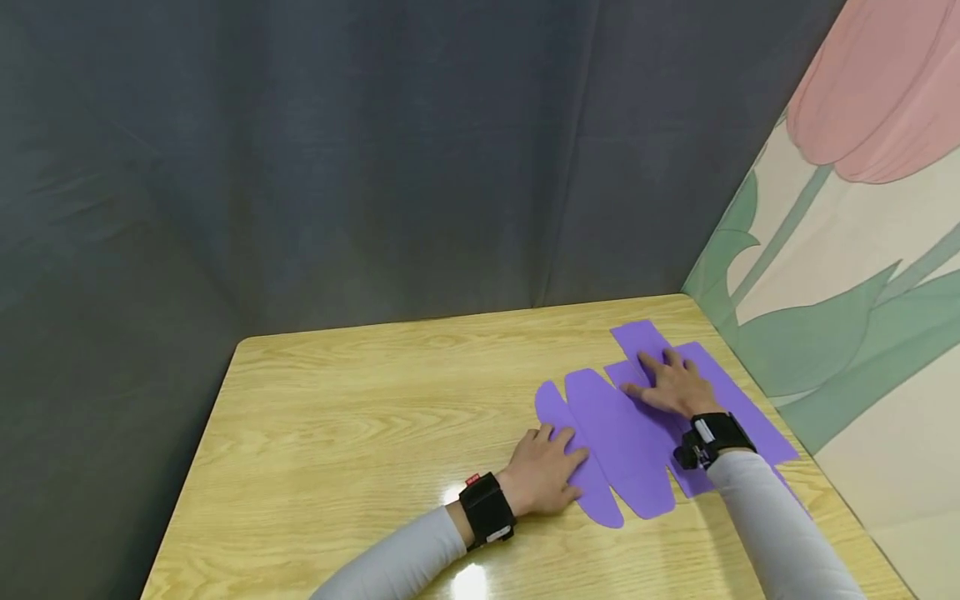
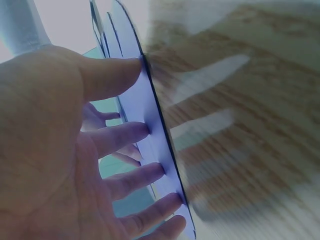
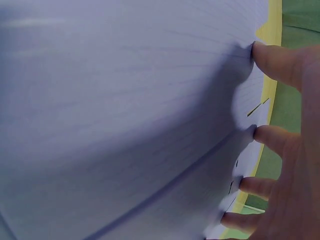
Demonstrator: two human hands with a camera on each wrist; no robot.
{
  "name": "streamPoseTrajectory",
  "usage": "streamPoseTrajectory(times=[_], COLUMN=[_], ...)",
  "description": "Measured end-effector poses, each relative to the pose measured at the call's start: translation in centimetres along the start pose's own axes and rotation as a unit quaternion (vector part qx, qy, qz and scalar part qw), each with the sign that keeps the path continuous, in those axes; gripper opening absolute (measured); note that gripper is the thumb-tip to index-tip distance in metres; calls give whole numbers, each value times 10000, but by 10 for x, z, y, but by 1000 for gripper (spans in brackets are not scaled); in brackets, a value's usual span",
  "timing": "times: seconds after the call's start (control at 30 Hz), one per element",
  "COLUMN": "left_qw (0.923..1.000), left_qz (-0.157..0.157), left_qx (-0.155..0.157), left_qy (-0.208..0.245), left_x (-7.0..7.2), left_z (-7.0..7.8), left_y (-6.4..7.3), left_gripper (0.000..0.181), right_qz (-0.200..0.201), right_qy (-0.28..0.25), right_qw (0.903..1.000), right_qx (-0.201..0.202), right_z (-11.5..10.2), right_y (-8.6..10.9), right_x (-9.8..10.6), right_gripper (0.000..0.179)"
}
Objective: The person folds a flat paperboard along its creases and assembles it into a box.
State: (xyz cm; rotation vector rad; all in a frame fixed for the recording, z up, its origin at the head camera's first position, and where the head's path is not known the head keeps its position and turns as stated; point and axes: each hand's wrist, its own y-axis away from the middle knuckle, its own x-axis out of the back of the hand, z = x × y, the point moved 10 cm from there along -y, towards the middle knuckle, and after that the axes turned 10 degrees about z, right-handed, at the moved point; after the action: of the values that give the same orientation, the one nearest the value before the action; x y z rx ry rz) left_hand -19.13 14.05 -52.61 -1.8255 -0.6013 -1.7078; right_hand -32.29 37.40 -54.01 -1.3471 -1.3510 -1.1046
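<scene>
A flat purple cardboard box blank [image 1: 622,442] with rounded flaps and fold lines lies on the right part of the wooden table. My left hand [image 1: 543,471] has its fingers spread, and the fingertips touch the left rounded flap [image 1: 596,492]. In the left wrist view, thumb and fingertips [image 2: 155,175] press along the edge of the purple sheet [image 2: 131,45]. My right hand [image 1: 678,387] rests with spread fingers on the upper right panels. Its fingertips [image 3: 257,186] press down on the creased purple surface [image 3: 125,100] in the right wrist view.
The wooden table [image 1: 337,417] extends to the left, with light glare near its front. A dark curtain [image 1: 412,167] hangs along the back and left. A tulip-patterned cloth [image 1: 847,292] borders the right edge, close to the purple sheet.
</scene>
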Motion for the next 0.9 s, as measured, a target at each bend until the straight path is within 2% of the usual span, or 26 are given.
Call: streamPoseTrajectory(times=[0.17, 0.57, 0.7, 0.9], left_qw=[10000, 9999, 9997, 9968], left_qz=[31, 20, -149, -507], left_qx=[37, 110, 209, 258], left_qy=[-9, 0, -36, -563], left_x=[1, -1, -3, -6], left_z=[-1, 0, 3, 8], left_y=[7, 18, 20, 19], left_gripper=[57, 50, 52, 59], right_qz=[126, 134, 156, 310], right_qy=[98, 60, 34, -179], right_qw=[9996, 9992, 9987, 9970], right_qx=[232, 376, 488, 683], right_z=[-15, -29, -38, -51], right_y=[-2, -8, -13, -18], right_x=[-4, -16, -17, -16], right_gripper=[94, 92, 93, 92])
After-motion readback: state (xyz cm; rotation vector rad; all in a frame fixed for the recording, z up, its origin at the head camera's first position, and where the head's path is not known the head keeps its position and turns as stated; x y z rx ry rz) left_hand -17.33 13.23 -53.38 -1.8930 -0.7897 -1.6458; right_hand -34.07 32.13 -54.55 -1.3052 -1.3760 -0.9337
